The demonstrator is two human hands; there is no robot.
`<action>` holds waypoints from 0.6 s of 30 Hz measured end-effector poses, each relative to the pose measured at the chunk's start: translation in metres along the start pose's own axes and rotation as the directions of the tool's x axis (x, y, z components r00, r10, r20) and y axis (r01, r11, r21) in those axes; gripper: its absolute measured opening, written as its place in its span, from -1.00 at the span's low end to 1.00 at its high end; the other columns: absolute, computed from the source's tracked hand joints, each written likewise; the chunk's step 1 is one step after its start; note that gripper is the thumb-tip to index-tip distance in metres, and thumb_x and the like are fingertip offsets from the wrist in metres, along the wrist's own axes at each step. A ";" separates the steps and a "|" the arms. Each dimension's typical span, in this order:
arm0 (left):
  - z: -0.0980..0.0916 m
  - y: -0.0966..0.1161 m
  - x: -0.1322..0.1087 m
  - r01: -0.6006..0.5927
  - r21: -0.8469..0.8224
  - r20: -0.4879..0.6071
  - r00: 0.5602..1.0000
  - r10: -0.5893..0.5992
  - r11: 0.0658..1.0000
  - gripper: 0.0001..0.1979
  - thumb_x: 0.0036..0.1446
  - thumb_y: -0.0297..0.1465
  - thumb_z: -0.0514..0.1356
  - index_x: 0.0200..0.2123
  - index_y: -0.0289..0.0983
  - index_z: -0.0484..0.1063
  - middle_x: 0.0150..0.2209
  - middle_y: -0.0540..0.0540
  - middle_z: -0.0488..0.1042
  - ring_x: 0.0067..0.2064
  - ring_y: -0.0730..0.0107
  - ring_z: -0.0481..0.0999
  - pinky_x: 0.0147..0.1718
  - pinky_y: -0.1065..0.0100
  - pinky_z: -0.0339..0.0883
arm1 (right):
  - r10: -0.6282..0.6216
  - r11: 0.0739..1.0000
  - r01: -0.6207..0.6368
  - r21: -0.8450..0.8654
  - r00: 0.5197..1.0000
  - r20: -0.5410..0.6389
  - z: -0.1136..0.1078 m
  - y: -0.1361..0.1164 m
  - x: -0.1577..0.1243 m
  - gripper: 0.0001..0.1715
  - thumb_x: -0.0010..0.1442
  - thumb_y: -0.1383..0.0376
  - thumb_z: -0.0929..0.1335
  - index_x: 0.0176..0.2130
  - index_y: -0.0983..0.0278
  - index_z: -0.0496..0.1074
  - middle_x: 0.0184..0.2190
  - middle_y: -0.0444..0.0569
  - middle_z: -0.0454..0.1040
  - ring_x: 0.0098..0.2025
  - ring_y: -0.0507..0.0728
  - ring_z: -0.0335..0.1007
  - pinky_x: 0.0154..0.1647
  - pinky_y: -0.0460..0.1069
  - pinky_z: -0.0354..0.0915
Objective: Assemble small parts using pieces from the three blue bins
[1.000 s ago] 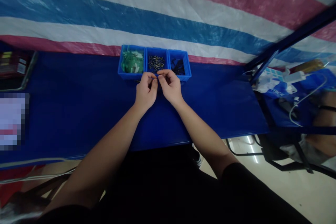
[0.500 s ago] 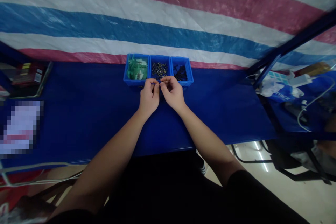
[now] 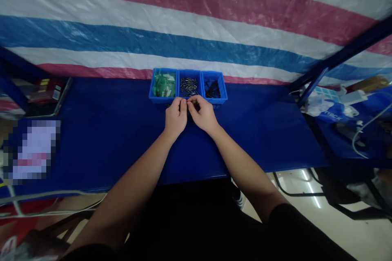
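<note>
The person's left hand and right hand met tip to tip above the blue table, just in front of the middle bin. Their fingers were bent inward; whether they gripped anything small could not be told. Metal pins lay heaped in that bin. The left bin held a green bag and white pieces; the right bin, dark parts.

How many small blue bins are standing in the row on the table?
3. The left bin contains green plastic and white pieces; the middle bin, small metallic pieces; the right bin, dark pieces. I see no others.
</note>
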State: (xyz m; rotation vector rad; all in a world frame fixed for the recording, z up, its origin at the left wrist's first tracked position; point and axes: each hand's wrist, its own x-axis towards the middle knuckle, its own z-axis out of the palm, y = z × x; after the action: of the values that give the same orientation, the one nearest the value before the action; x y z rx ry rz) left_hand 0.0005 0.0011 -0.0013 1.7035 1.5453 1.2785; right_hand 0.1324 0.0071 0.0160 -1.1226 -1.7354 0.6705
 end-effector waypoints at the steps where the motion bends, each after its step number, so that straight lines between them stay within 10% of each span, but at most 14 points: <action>1: 0.000 -0.001 0.000 0.006 -0.014 0.001 1.000 -0.006 1.000 -0.71 0.37 -0.15 -0.01 -0.25 -0.21 0.35 -0.46 -0.01 0.45 -0.40 0.39 0.47 -0.37 0.36 0.25 | 0.011 1.000 -0.011 0.002 1.000 0.000 0.000 0.000 0.000 -0.81 0.33 0.19 0.28 -0.22 0.25 0.39 -0.36 -0.09 0.45 -0.33 0.05 0.36 -0.23 -0.02 0.30; 18: 0.002 -0.005 0.001 0.006 -0.071 0.030 1.000 -0.004 0.997 -0.77 0.37 -0.17 -0.01 -0.17 -0.18 0.29 -0.45 0.02 0.43 -0.43 0.41 0.46 -0.40 0.38 0.24 | -0.001 1.000 0.001 0.008 1.000 -0.030 0.000 0.005 0.001 -0.77 0.29 0.20 0.31 -0.09 0.24 0.43 -0.23 -0.01 0.53 -0.26 0.08 0.45 -0.23 0.00 0.37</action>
State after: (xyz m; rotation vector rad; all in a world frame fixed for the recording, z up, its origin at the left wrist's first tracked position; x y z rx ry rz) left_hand -0.0002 0.0038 -0.0066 1.6656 1.4683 1.2846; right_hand 0.1336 0.0097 0.0123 -1.1208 -1.7059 0.6562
